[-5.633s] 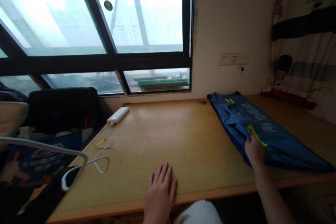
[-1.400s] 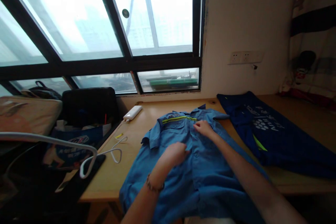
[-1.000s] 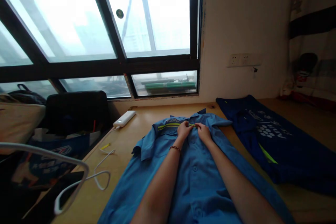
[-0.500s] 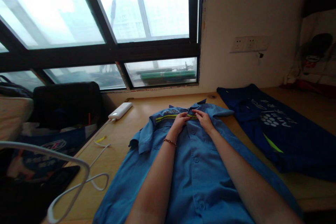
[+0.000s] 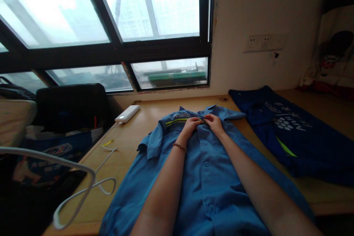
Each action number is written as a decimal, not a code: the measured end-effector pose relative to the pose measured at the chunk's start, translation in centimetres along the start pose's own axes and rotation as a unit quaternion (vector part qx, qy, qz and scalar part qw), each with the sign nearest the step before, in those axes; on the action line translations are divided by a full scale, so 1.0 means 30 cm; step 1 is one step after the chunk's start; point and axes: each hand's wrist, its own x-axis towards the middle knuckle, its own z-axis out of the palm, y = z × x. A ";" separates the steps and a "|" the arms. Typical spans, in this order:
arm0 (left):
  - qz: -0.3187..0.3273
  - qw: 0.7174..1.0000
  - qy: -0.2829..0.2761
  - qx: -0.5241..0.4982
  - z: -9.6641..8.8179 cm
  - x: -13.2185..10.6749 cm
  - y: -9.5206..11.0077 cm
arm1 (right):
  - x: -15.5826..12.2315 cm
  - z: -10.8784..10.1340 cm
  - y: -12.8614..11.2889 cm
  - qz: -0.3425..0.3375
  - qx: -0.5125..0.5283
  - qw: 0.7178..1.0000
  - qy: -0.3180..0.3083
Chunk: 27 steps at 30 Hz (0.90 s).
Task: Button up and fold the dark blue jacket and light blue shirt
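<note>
A blue short-sleeved work shirt (image 5: 190,162) lies front up on the wooden table, its collar toward the window. Yellow-green stripes and pale letters run across its chest, and buttons show down the front placket. My left hand (image 5: 191,124) pinches the cloth at the upper placket, just below the collar. Beside it, my right hand (image 5: 214,123) is closed on the same stretch of placket, its fingertips almost touching those of the left. Whatever button lies between the fingers is hidden. A beaded bracelet (image 5: 179,147) circles my left wrist.
Right of the shirt lies a dark blue garment (image 5: 298,136) with white print. A white power bank (image 5: 127,113) sits at the left with a white cable (image 5: 74,164) looping toward me. Beyond the wooden table's (image 5: 107,169) left edge stand a black chair (image 5: 73,103) and bags.
My fingers have drawn closer together at the placket, and the right fingers have curled in more. The cloth near the collar is bunched up slightly. The view has shifted a little.
</note>
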 end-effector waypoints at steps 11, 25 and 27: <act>0.011 0.999 0.036 0.018 0.023 -0.010 0.020 | -0.007 0.002 0.002 0.024 0.020 0.997 0.069; 0.097 0.823 0.218 0.515 0.114 -0.035 -0.007 | -0.006 0.014 0.022 0.047 0.058 0.992 0.105; 0.098 0.815 0.217 0.527 0.110 -0.031 -0.012 | -0.005 0.013 0.028 0.057 0.064 0.990 0.109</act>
